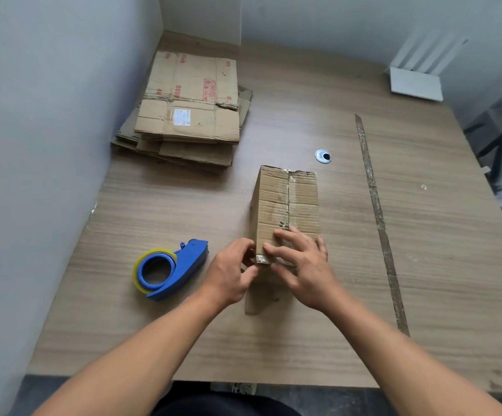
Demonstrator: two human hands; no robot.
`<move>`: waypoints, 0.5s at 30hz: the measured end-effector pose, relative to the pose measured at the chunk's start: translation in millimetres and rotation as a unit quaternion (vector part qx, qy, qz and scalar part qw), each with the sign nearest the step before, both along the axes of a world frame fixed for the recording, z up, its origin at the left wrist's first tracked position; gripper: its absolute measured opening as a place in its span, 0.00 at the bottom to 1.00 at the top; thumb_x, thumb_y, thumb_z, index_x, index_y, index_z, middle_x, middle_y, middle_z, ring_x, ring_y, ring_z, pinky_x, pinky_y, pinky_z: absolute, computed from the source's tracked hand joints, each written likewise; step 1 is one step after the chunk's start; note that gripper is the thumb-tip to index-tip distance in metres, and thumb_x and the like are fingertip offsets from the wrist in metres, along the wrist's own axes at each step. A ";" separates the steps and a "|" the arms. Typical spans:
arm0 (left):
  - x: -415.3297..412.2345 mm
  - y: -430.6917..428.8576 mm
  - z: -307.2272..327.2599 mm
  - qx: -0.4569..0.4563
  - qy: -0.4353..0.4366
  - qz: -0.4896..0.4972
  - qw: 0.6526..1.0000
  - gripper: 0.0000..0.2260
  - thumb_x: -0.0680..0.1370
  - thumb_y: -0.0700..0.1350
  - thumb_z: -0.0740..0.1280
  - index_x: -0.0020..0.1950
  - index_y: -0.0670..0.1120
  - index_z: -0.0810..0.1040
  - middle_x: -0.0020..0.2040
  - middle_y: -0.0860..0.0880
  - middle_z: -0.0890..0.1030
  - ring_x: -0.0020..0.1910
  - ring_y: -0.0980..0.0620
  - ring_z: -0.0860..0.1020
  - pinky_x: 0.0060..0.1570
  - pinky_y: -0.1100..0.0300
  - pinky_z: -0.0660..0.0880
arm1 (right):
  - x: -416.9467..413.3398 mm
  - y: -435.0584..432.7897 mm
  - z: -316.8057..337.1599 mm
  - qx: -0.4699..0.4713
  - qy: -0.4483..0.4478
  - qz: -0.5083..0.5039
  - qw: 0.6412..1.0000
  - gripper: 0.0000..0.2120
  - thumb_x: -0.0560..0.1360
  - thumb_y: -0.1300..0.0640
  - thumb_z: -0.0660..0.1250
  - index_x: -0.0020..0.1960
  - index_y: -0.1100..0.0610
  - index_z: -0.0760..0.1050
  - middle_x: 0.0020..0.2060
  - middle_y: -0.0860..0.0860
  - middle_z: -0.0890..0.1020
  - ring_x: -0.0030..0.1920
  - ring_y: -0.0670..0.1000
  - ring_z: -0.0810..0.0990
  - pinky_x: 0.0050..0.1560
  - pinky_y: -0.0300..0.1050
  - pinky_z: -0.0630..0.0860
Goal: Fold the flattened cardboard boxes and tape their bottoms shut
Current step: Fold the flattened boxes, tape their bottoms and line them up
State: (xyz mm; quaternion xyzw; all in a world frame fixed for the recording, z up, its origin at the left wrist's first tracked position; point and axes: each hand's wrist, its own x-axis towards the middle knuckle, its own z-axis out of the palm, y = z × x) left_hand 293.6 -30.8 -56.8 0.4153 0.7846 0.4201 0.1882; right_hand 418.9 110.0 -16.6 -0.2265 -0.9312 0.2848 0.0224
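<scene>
1. Your right hand (299, 265) presses its fingers, spread flat, on the near end of the box (289, 199), which stands mid-table (424, 235)
2. Your left hand (231, 271) curls its fingers round the box's near left corner
3. Both hands hide that end
4. A tape dispenser (168, 268) lies just left of your left hand; flat boxes (189, 112) are stacked at the far left

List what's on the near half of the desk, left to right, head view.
In order: tape dispenser → left hand → box → strip of old tape. I left out the right hand because it rests on the box.
</scene>
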 end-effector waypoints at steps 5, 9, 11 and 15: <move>4.6 -4.4 5.2 -0.028 0.030 0.012 0.999 0.09 0.77 0.38 0.68 0.45 0.50 0.70 0.42 0.53 0.74 0.40 0.53 0.72 0.41 0.61 0.69 | 5.1 -1.6 -4.5 -0.009 0.104 -0.088 0.991 0.27 0.71 0.38 0.66 0.68 0.46 0.76 0.74 0.50 0.67 0.75 0.51 0.64 0.76 0.56 0.57; 6.4 -4.1 10.6 -0.050 0.022 0.044 0.997 0.05 0.78 0.38 0.67 0.46 0.46 0.74 0.42 0.51 0.77 0.41 0.53 0.74 0.42 0.59 0.72 | 14.0 -6.3 -7.9 -0.133 0.094 -0.280 0.946 0.40 0.71 0.45 0.76 0.78 0.43 0.60 0.76 0.50 0.63 0.75 0.51 0.62 0.75 0.50 0.60; 5.3 -4.7 10.8 -0.061 0.010 0.048 0.997 0.03 0.77 0.41 0.69 0.46 0.46 0.76 0.43 0.51 0.79 0.42 0.52 0.76 0.43 0.56 0.75 | 17.2 -13.7 -13.1 -0.250 0.106 -0.304 0.913 0.42 0.74 0.46 0.73 0.79 0.38 0.51 0.74 0.47 0.68 0.72 0.49 0.69 0.71 0.45 0.66; 2.6 1.0 27.4 -0.112 -0.116 0.044 0.986 0.19 0.72 0.55 0.75 0.57 0.49 0.75 0.52 0.53 0.80 0.50 0.56 0.78 0.51 0.59 0.76 | 17.6 -18.0 -20.1 -0.252 0.109 -0.318 0.907 0.38 0.78 0.45 0.67 0.78 0.34 0.46 0.75 0.46 0.68 0.72 0.50 0.69 0.71 0.46 0.67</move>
